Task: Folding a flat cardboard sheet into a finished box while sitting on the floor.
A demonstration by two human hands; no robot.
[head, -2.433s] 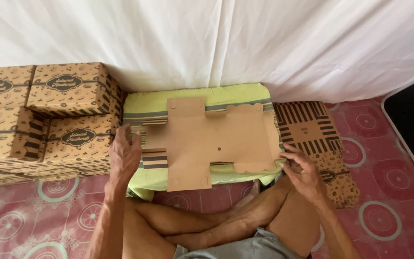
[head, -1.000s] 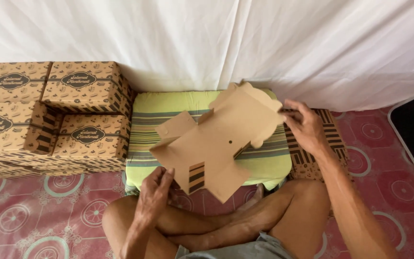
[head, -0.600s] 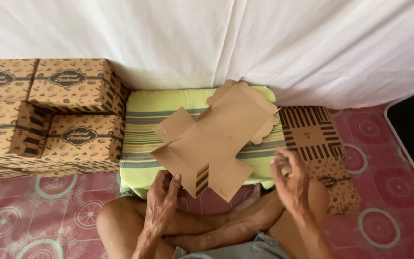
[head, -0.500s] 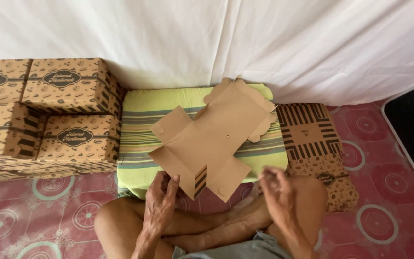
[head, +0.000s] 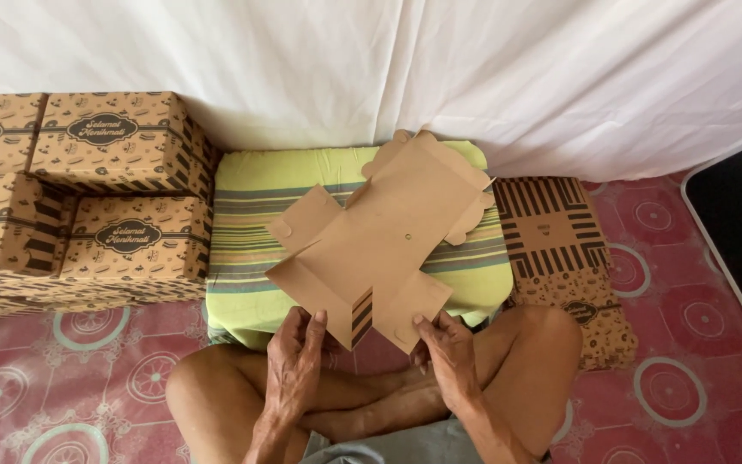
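Note:
A flat brown cardboard box blank (head: 384, 236) lies tilted across a green striped cushion (head: 242, 215), plain side up, with one striped flap at its near edge. My left hand (head: 296, 361) touches the near left flap with its fingertips. At the near right flap, my right hand (head: 448, 352) has its thumb and fingers on the edge. Both hands sit just above my crossed legs (head: 517, 361).
Several folded patterned brown boxes (head: 105, 189) are stacked at the left against a white cloth wall (head: 371, 60). A pile of flat patterned blanks (head: 560, 249) lies to the right of the cushion. A red patterned mat (head: 697, 344) covers the floor.
The blank was turned and laid tilted on the cushion. My right hand left its far corner and came down to the near right flap. My left hand stayed at the near edge.

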